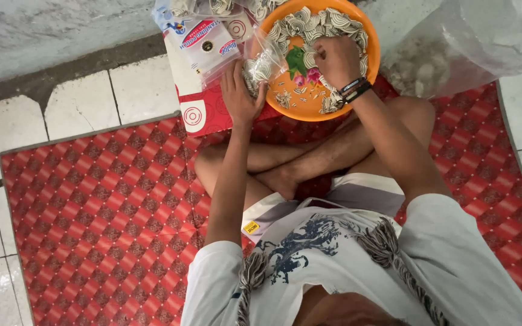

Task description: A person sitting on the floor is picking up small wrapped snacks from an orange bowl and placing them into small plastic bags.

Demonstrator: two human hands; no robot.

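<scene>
Head view, looking down on a person seated cross-legged on a red patterned mat laid over pale floor tiles. Left of the work sits a flat stack of printed pouch packs, white fronts with red and blue lettering, lying on a red-and-white box or sheet that bears a round emblem; more filled clear bags lie at the top edge. Left hand holds a small clear bag by its lower end, fingers closed on the plastic; the bag is already part-filled with pale ridged crackers and its mouth rests over the rim of the orange round tray. Right hand is curled inside the tray, closed on a clutch of crackers, dark bands on the wrist. Judged progress: several bags look done; this one is partway; much of the tray is bare, with crumbs, though a ring of crackers remains. Far right, a large clear sack holds more pieces, seemingly still to be bagged.
</scene>
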